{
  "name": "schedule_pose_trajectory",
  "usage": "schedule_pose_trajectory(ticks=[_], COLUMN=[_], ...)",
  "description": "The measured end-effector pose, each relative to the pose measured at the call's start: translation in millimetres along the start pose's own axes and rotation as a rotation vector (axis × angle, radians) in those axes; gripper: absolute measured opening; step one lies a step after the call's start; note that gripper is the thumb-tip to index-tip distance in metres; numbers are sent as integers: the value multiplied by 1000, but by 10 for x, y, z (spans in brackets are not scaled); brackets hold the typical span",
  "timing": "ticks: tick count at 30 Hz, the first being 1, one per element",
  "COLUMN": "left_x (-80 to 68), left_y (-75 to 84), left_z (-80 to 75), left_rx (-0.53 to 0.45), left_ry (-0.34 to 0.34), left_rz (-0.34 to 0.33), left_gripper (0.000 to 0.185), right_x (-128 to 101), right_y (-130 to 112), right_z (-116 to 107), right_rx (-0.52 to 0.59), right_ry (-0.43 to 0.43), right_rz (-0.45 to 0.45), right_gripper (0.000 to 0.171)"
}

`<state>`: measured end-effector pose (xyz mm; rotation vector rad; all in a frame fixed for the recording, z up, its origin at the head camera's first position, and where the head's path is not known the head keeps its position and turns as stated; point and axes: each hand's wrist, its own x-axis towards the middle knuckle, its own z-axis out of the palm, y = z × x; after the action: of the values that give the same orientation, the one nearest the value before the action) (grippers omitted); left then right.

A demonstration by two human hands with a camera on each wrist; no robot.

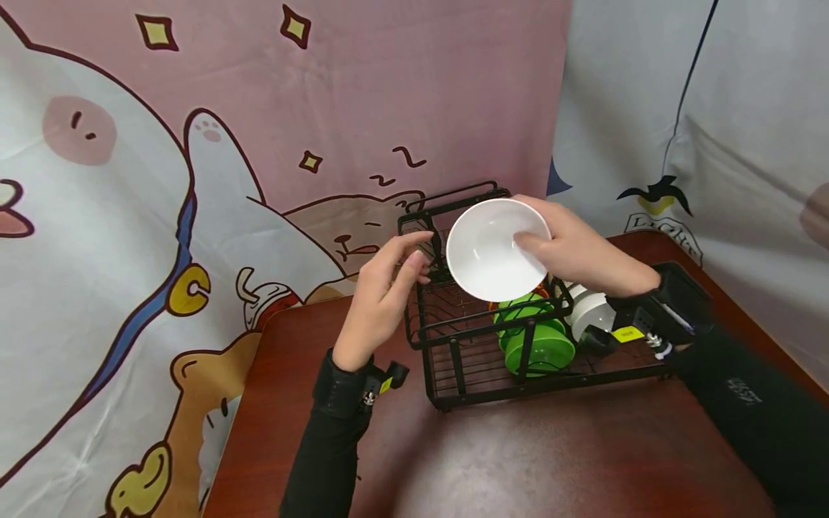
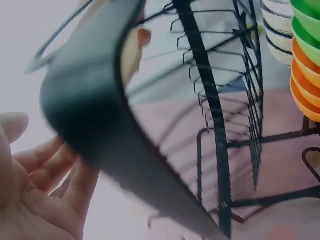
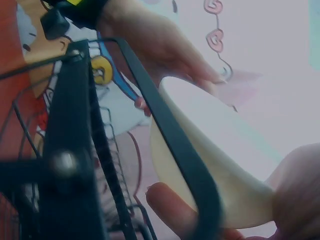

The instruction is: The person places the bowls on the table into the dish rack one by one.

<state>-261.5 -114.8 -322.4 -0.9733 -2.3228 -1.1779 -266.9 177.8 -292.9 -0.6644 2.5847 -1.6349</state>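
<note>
A white bowl [image 1: 492, 252] is held tilted above the dish rack by my right hand [image 1: 576, 248]. The thumb lies inside the bowl, and in the right wrist view the fingers [image 3: 172, 207] curl under its outer side. Left of the bowl, my left hand [image 1: 385, 295] is raised with loosely bent fingers and holds nothing; a small gap separates it from the rim. The black wire dish rack [image 1: 466, 399] stands below both hands. Green bowls [image 1: 540, 352] sit on their sides in the rack, with white bowls [image 1: 592, 313] to their right.
Orange bowls [image 2: 305, 85] stand stacked beside the green ones in the left wrist view. Raised black rails [image 1: 453, 208] rise at the rack's back and front. The brown table [image 1: 311, 345] meets a cartoon-printed cloth [image 1: 421, 79] behind and a pale cloth [image 1: 745, 144] on the right.
</note>
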Motion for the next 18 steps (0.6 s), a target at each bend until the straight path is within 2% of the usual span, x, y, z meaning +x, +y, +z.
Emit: schedule_pose_trajectory(ticks=[4,8,10,13,16,18], left_x=[-176,-553,-818,-1251,-1637,-1829], left_y=[-324,-830,-1098,-1431,-1668,-1761], left_z=[-38,40,86,122,147,168], left_rx=[-95,-112,-89,-20,106,177], left_ry=[104,145,123,45,-62,-125], left_rz=[-73,-234,-327,-468,-563,-603], left_gripper=[34,34,36,38,44,50], right_x=[-101,-202,-242,-291,-324,-335], right_y=[144,361,482,648,784,860], right_z=[-243,-513,-641,-817,-967,-1050], right_rx=[-8,-59,-78,-71,-46,-68], right_ry=[77,171,216,270,315,351], right_rz=[41,88,100,97,77,68], right_gripper=[49,50,49,47,46,46])
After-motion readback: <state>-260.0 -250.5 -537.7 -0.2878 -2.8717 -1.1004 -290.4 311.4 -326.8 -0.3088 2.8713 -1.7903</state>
